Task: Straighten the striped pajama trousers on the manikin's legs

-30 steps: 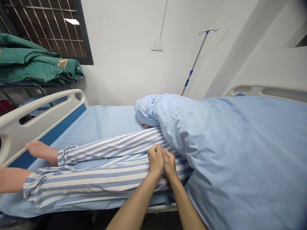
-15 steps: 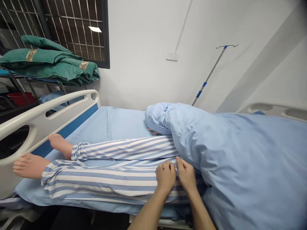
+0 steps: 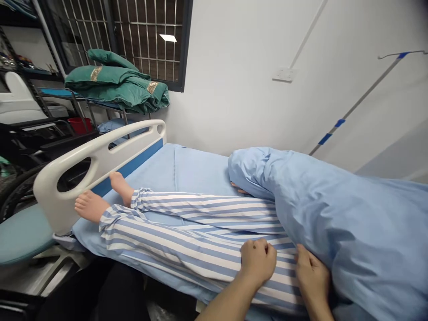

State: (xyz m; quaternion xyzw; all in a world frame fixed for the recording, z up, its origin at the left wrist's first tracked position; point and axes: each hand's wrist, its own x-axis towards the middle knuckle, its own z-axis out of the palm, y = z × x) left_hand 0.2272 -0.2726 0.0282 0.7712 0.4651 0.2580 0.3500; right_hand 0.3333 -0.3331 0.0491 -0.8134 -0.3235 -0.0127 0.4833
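A pair of legs in blue-and-white striped trousers [image 3: 187, 236] lies on the bed, with bare, smooth, manikin-like feet [image 3: 92, 206] at the footboard end. My left hand [image 3: 258, 259] is closed in a fist over the nearer thigh; its finger undersides are hidden. To its right, my right hand [image 3: 313, 274] is also closed, thumb and fingers bent against the trousers beside the edge of a light blue quilt [image 3: 337, 209]. Whatever either hand may pinch does not show. The quilt is bunched over the upper body, and some fingertips [image 3: 239, 188] peek out beneath its far edge.
A cream footboard [image 3: 83, 160] closes off the bed's left end, with a blue sheet [image 3: 200, 167] on the mattress. Green folded bedding [image 3: 123, 87] sits on a rack by the barred window. A drip pole [image 3: 364, 100] stands behind the bed; a wheelchair wheel [image 3: 16, 187] shows at left.
My hands have moved apart, having been side by side with fingertips close. The view has turned left, showing more of the footboard side. The quilt and legs look otherwise unchanged.
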